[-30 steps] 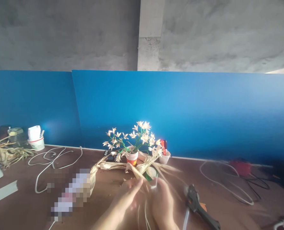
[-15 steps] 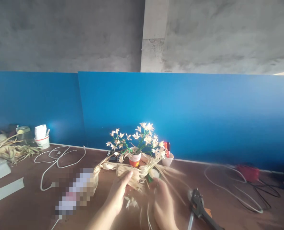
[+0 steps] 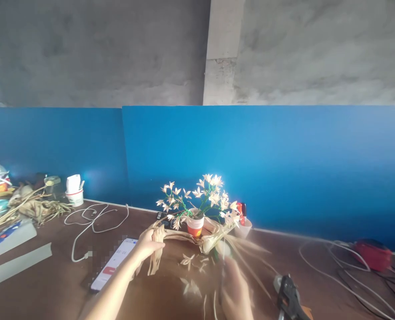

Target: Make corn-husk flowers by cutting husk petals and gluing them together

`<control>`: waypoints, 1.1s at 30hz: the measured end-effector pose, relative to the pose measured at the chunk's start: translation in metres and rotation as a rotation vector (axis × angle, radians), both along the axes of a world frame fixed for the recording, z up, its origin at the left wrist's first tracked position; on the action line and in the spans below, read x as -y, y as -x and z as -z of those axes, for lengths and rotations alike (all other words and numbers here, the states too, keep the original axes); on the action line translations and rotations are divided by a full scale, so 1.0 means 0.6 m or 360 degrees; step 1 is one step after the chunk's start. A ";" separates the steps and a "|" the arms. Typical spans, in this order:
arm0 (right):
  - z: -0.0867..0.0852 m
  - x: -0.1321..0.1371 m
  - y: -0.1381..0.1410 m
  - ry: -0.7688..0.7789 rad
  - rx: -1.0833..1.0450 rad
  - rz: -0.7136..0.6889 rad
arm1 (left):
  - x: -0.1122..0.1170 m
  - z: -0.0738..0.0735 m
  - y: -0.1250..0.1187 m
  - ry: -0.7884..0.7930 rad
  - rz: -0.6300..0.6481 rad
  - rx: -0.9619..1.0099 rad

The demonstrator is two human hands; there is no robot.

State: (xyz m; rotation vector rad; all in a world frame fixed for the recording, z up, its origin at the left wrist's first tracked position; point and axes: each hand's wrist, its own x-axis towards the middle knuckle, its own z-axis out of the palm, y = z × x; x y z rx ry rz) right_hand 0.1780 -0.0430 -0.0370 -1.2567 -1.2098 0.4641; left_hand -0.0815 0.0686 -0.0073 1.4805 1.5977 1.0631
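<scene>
head view. left hand (image 3: 147, 245) pinched, thumb against fingers, on the top end of a dried husk strip (image 3: 155, 261). the strip hangs below the fingers down to the tabletop (image 3: 67, 284). phone (image 3: 114, 263) just left of that hand. right hand (image 3: 235, 291) blurred: cannot tell whether spread or closed. loose husk flowers (image 3: 188, 260) lie between the hands. glue gun (image 3: 288, 297) to the right of the right hand. paper cup of finished flowers (image 3: 195, 226) beyond both hands. judged step: picking out husk stock. next move calls for a light grip, since the husk looks brittle.
</scene>
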 end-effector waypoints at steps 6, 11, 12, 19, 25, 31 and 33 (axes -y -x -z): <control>0.009 -0.005 -0.001 0.0017 -0.0062 -0.0063 | -0.016 -0.020 0.020 0.0034 -0.0051 -0.0574; 0.020 -0.012 -0.017 0.0006 0.0082 -0.0144 | -0.043 -0.022 0.049 -0.0034 -0.0311 -0.0843; 0.024 -0.014 -0.022 0.0014 0.0135 -0.0186 | -0.051 -0.018 0.051 -0.0013 -0.0325 -0.0866; 0.041 -0.022 -0.038 -0.0073 0.0303 -0.0213 | -0.082 0.003 0.051 0.0073 -0.0367 -0.0788; 0.032 -0.020 -0.034 -0.0057 0.0313 -0.0211 | -0.092 -0.019 0.056 0.0010 -0.0419 -0.0381; 0.018 -0.018 -0.020 0.0184 0.0582 -0.0339 | -0.080 -0.023 0.043 0.0035 -0.0255 0.0208; 0.008 -0.019 -0.006 0.0296 0.0704 -0.0392 | -0.074 -0.020 0.038 0.0055 -0.0220 0.0301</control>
